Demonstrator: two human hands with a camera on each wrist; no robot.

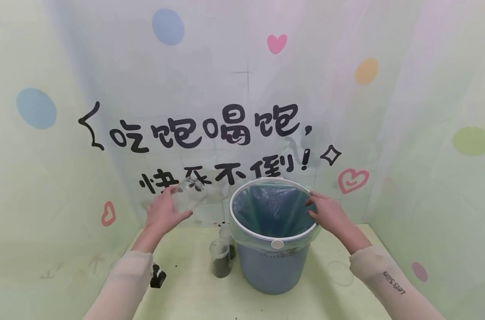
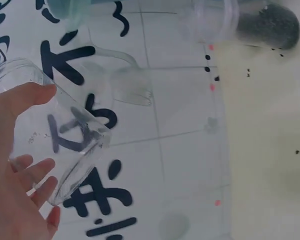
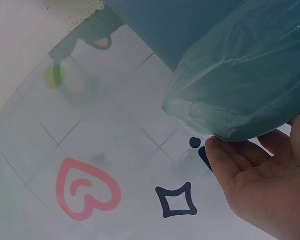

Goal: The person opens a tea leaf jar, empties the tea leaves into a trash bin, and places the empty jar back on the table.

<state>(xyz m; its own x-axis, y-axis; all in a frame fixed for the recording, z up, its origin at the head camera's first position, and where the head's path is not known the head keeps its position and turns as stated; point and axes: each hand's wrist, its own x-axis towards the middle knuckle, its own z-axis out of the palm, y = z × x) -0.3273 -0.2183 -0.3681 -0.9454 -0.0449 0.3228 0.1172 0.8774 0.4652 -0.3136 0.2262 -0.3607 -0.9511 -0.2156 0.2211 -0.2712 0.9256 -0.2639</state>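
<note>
My left hand [image 1: 163, 214] grips a clear plastic cup [image 1: 187, 198], raised in the air left of the trash bin. In the left wrist view the cup [image 2: 65, 132] is tilted, with thumb and fingers around its sides and only a few dark specks inside. The blue bin [image 1: 272, 271] stands upright with a white rim ring and a bluish-green plastic liner [image 1: 272, 206]. At the bin's right edge, my right hand [image 1: 330, 214] holds the rim. The right wrist view shows its fingers curled at the liner's overhang [image 3: 235, 100].
A clear cup [image 1: 220, 262] with dark granular contents stands left of the bin, another similar cup [image 1: 231, 249] behind it. A small black object [image 1: 157, 276] lies near the left forearm. Dark specks dot the pale table [image 1: 194, 293]. Printed walls [image 1: 226, 66] enclose the space.
</note>
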